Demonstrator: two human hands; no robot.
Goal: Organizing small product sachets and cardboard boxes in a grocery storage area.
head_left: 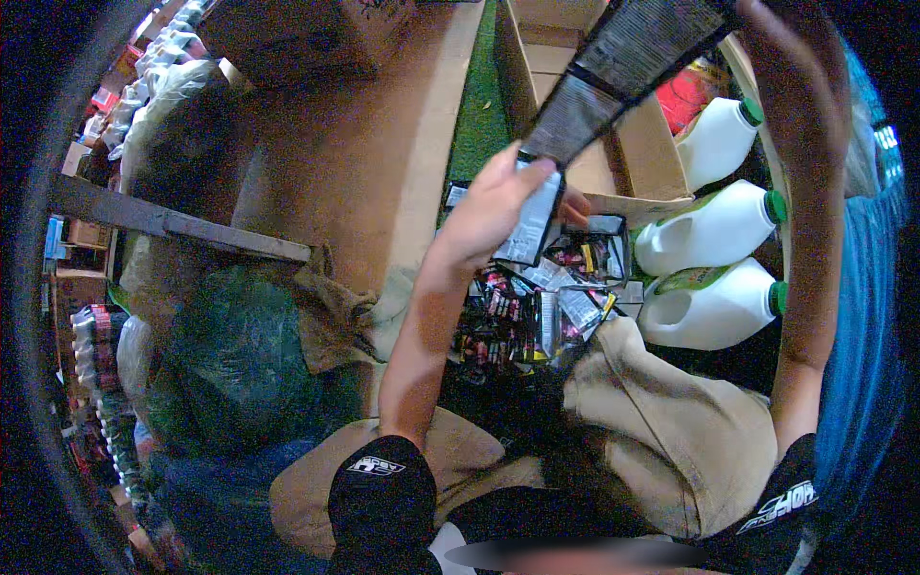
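A strip of joined black-edged sachets (582,108) runs slantwise from the middle up to the top right edge. My left hand (489,205) grips its lower end, thumb on the printed face of a sachet. At the upper end, near the top right edge, is my right hand (765,18), blurred and partly cut off; its hold on the strip cannot be made out. Beneath my left hand lies a heap of dark sachets (503,309) with pink and yellow print, beside my trousered leg.
An open cardboard box (650,154) stands beyond the heap. White plastic jugs (708,230) with green caps lie to its right. At left are a wooden bar (237,241) and a dark green plastic bag (230,345). Blue sheeting (862,323) hangs at far right.
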